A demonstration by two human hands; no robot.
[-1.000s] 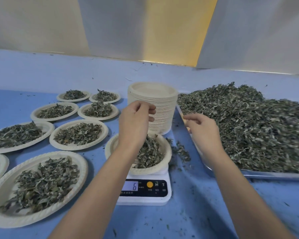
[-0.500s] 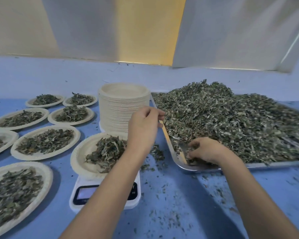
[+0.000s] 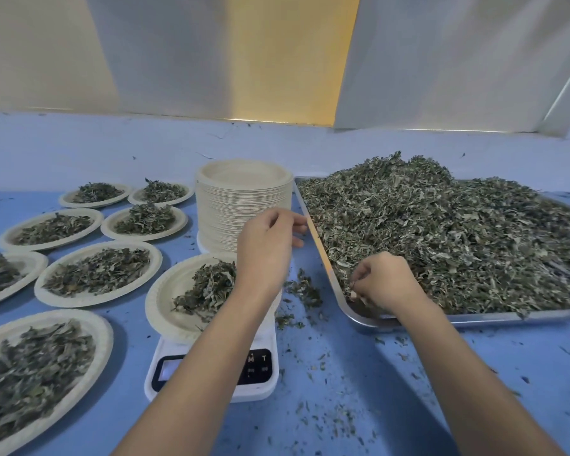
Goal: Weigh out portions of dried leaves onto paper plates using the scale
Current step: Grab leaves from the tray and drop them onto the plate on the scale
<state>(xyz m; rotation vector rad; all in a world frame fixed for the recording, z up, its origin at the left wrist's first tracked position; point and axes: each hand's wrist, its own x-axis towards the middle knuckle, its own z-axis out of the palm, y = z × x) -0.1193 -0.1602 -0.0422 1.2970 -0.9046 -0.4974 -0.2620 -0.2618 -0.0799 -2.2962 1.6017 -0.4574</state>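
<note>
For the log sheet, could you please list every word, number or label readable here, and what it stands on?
"M": button on the dark panel of the scale.
"T": button right beside it.
Small print under both buttons: too small to read.
Scale display: partly hidden, no digits legible.
Paper plates and tray: no text visible.

shiny metal tray point(image 3: 321, 258), matt paper plates point(image 3: 244, 205), glossy plastic scale point(image 3: 260, 390)

scale point(image 3: 258, 392) panel: white letters "M" and "T" side by side on the black strip at the front
small print under the letters: two tiny marks, too small to read
display point(image 3: 169, 370): pale lit window left of the letters, partly covered, no digits legible
</note>
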